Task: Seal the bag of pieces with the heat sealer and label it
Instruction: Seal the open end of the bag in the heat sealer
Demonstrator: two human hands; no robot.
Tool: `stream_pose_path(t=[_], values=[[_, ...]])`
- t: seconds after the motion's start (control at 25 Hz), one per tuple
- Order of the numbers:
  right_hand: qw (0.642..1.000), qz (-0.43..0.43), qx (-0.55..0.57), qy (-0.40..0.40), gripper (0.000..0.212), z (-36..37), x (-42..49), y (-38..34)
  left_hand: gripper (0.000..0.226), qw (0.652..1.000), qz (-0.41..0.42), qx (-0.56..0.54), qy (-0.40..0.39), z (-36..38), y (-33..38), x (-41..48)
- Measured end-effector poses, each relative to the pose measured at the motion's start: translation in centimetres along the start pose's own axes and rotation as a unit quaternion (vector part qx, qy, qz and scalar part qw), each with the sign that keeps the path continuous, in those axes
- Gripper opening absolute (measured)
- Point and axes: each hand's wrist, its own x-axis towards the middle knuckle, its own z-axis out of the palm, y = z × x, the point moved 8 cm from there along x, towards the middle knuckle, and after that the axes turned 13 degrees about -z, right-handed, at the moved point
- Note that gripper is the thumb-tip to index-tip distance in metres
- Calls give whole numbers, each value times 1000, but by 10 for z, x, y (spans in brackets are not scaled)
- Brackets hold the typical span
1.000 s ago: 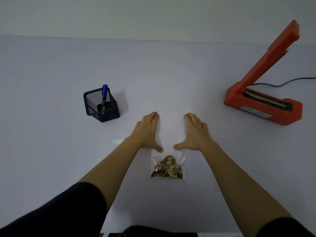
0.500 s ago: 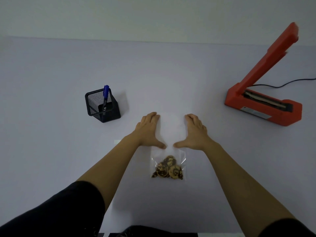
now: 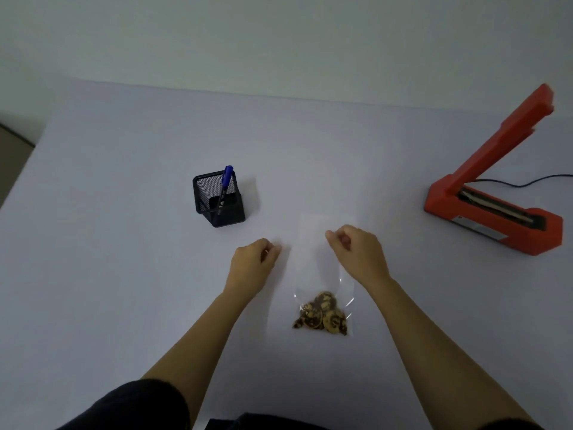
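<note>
Half a second ago both hands lay flat on the upper part of the bag [image 3: 313,243], fingers spread, as if pressing it smooth. Now both are lifted and curled. The left hand [image 3: 252,259] has drawn off to the left of the bag and sits just beside its edge, fingers folded in against the thumb with nothing seen in them. The right hand [image 3: 356,252] hovers over the bag's upper right edge with its fingers bent; whether it pinches the film or only hangs above it cannot be told from here.

This likely means the flattening is finished and the person is about to pick the bag up by its open end. Nothing is sealed or labelled yet, so the task is near its start.

The bag lies flat on the table [image 3: 124,274], just below the middle of the frame, its mouth pointing away from the person. The pieces [image 3: 321,315], round and brown-yellow, are bunched at its closed lower end, leaving the upper half clear. The sealer [image 3: 493,218] stands at the right of the frame, well apart from the bag, its arm raised. Left of centre, a black mesh cup [image 3: 218,200] holds one blue marker [image 3: 226,181], leaning.
</note>
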Motion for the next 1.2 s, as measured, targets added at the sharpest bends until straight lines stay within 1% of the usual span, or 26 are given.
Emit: stream_pose_path(t=[0.04, 0.08, 0.12, 0.16, 0.2, 0.24, 0.28, 0.32, 0.36, 0.44, 0.52, 0.6, 0.68, 0.72, 0.84, 0.88, 0.92, 1.0, 1.08, 1.2], values=[[1000, 2, 2, 4, 36, 7, -3, -7, 38, 999, -23, -12, 36, -9, -10, -2], [1000, 4, 8, 1, 40, 15, -6, -12, 43, 997, -43, -32, 61, -16, -19, -4], [1000, 5, 21, -4, 36, 24, -7, -18, 41, 993, -58, -54, 82, -24, -27, -5], [999, 8, 34, -11, 28, 33, -9, -21, 37, 990, -72, -74, 96, -32, -34, -6], [999, 9, 49, -21, 19, 42, -9, -24, 30, 986, -85, -95, 109, -39, -40, -5], [998, 7, 64, -26, 16, 48, -8, -28, 21, 981, -98, -113, 120, -48, -47, -3], [997, 3, 73, -22, 21, 52, -7, -31, 12, 979, -105, -120, 127, -54, -52, -2], [997, -2, 76, -9, 25, 53, -6, -33, 13, 979, -104, -113, 135, -59, -55, 0], [997, -10, 75, 9, 26, 52, -5, -35, 19, 980, -98, -97, 142, -63, -57, 2], [997, -19, 67, 43, 24, 46, -6, -34, 25, 984, -68, -68, 150, -63, -56, 4], [996, -3, 49, 75, 24, 37, -10, -23, 29, 988, -17, -39, 147, -56, -46, 2], [992, 35, 20, 117, 26, 24, -20, -6, 31, 986, 89, 23, 142, -40, -25, -5], [987, 78, -1, 143, 30, 16, -30, 9, 35, 969, 184, 92, 137, -15, -8, -10], [985, 98, -7, 144, 34, 14, -35, 16, 37, 963, 208, 109, 129, -5, -1, -10], [982, 148, 3, 118, 45, 18, -44, 33, 39, 962, 224, 121, 100, 18, 13, -4], [980, 168, 16, 109, 49, 21, -45, 39, 38, 963, 221, 124, 93, 25, 17, -1], [976, 187, 36, 104, 52, 23, -47, 44, 37, 969, 201, 120, 76, 30, 21, 2], [969, 212, 78, 102, 53, 25, -48, 51, 38, 988, 120, 90, 32, 41, 22, 8], [964, 217, 118, 96, 45, 25, -47, 53, 42, 997, 48, 53, 10, 49, 21, 14], [964, 191, 165, 80, 21, 27, -45, 52, 50, 999, -35, -16, -20, 56, 16, 19]])
